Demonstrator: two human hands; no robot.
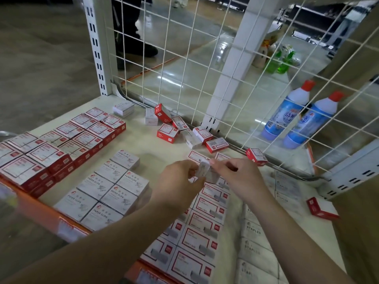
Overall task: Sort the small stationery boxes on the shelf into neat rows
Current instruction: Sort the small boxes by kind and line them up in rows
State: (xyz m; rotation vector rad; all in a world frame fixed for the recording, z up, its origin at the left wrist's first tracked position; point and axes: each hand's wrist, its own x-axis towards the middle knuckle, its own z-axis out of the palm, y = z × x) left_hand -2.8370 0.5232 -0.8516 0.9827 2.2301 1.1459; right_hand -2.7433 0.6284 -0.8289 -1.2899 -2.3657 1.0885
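Seven paper-clip boxes (106, 191), two bottles (291, 115)

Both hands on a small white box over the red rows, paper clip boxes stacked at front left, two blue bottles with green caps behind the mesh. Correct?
Not quite: the head view shows the two blue bottles with red caps, not green. The rest holds: left hand and right hand hold a small white box over the red rows; paper clip boxes at front left.

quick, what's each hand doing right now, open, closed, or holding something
Left hand: pinching a small white box.
Right hand: fingers curled, pinching the same small white box from the other side.
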